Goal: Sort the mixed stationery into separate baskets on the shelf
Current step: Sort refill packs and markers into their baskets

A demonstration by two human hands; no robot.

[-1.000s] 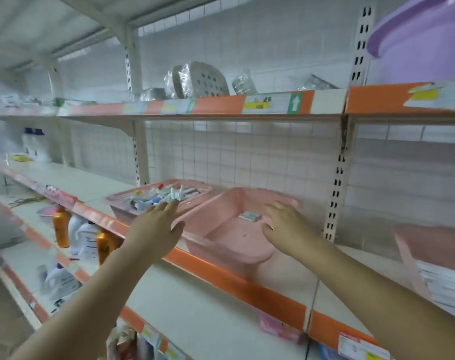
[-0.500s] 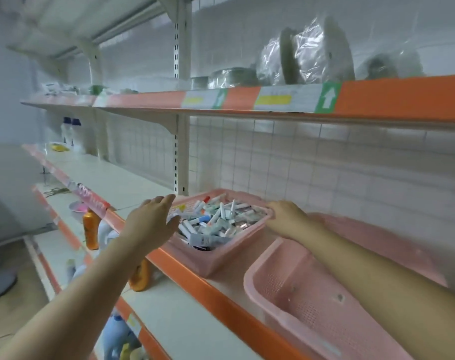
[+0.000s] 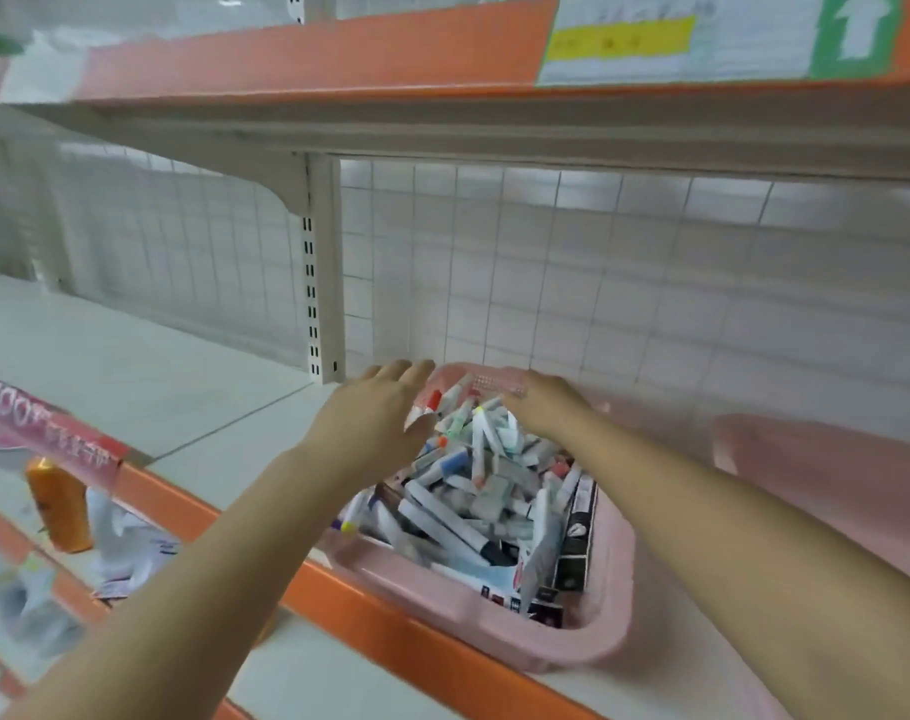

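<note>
Baskets, two of them, sit on the white shelf. Both are pink plastic with round corners. The full basket holds the stationery: lots of long thin pens and a few flat dark boxes. The second basket is near its right side, blurry. Two hands reach over the full one. The left hand has a flat, loose grip on nothing. The right hand is at the far rim; I cannot tell its grip.

A shop: orange-edged shelving with price labels.
</note>
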